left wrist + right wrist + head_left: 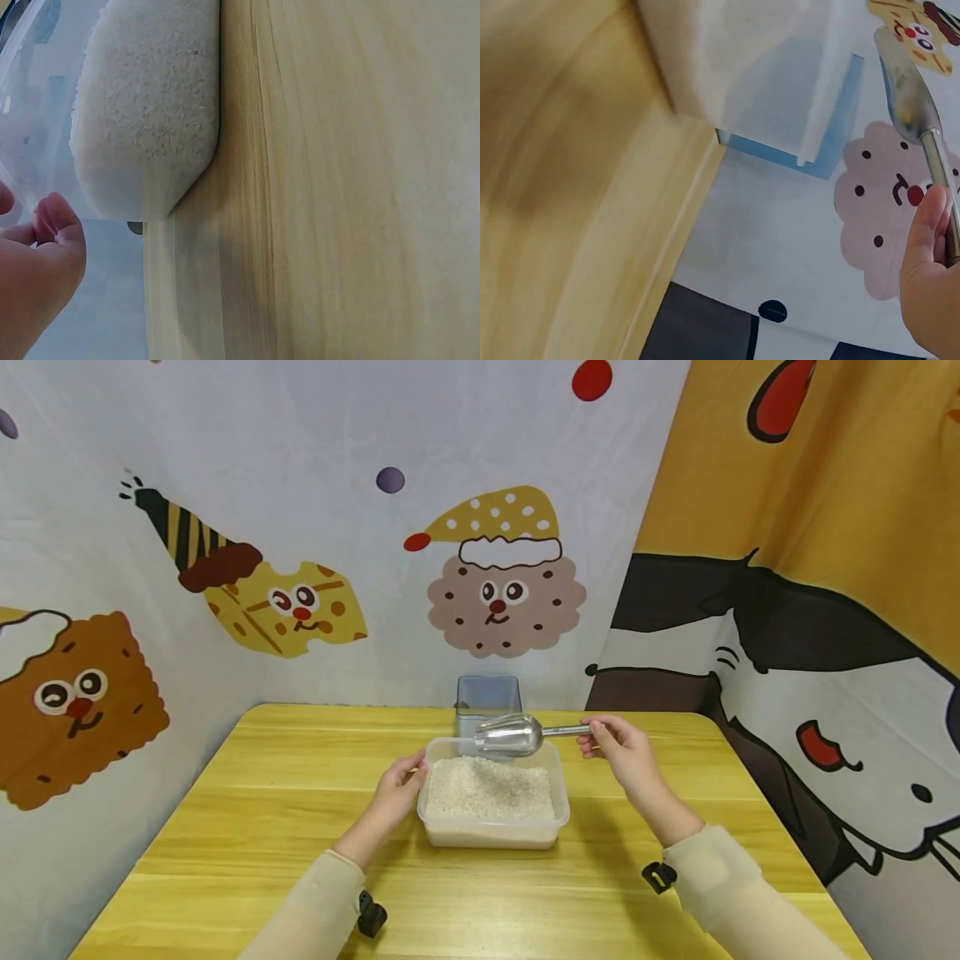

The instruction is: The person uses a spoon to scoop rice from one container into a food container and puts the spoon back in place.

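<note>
A cartoon-printed cloth [322,427] is hanging behind and around the workspace, and a wood-grain table [225,827] is standing against it. On the table, a translucent plastic tub [495,821] is sitting near the middle, holding a bed of white rice [487,789] that is lying uneven, heaped towards the back left. Just behind the tub, a blue-tinted clear container [487,691] is standing upright.

A metal scoop [525,736] is hanging above the tub's back edge, its bowl pointing left; whether it is carrying any grains, I cannot tell. The right hand [624,752] is gripping the end of its handle, while the left hand [397,785] is pinching the tub's left rim near the back corner, its fingers curling in beside the wall.

For good handling, the left hand should be bracing the rim lightly, without flexing the thin wall. The right wrist should be turning slowly and holding the bowl steady over the tub, so that any stray grains are dropping back inside.
</note>
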Available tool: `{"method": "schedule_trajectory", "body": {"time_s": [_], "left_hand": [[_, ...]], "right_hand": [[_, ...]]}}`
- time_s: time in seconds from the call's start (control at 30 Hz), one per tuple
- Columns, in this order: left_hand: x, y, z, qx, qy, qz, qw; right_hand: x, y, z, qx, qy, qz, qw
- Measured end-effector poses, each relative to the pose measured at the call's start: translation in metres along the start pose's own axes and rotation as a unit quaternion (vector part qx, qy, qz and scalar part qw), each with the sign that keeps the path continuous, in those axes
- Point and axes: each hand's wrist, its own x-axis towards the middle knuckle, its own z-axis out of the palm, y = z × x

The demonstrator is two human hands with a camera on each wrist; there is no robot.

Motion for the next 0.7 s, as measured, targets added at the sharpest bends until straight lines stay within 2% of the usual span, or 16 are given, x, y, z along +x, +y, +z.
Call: {"method": "schedule_trajectory", "body": {"time_s": [0.13, 0.27, 0.43, 0.53, 0.7], "left_hand": [[0.0, 0.0, 0.0, 0.002, 0.0, -0.001, 1.0], [-0.001, 0.001, 0.0, -0.002, -0.003, -0.004, 1.0], [-0.002, 0.005, -0.002, -0.009, -0.011, -0.009, 0.9999], [-0.007, 0.016, -0.003, -0.014, -0.016, -0.013, 0.9997], [-0.019, 0.036, -0.003, -0.005, -0.018, -0.014, 0.9997]], "right_hand": [[-0.009, 0.007, 0.002, -0.052, -0.011, -0.059, 0.997], [-0.016, 0.012, 0.003, -0.134, -0.011, -0.116, 0.984], [-0.022, 0.016, 0.003, -0.229, -0.001, -0.167, 0.959], [-0.024, 0.015, 0.003, -0.273, -0.007, -0.195, 0.942], [-0.027, 0.008, 0.0, -0.358, -0.028, -0.249, 0.9]]}}
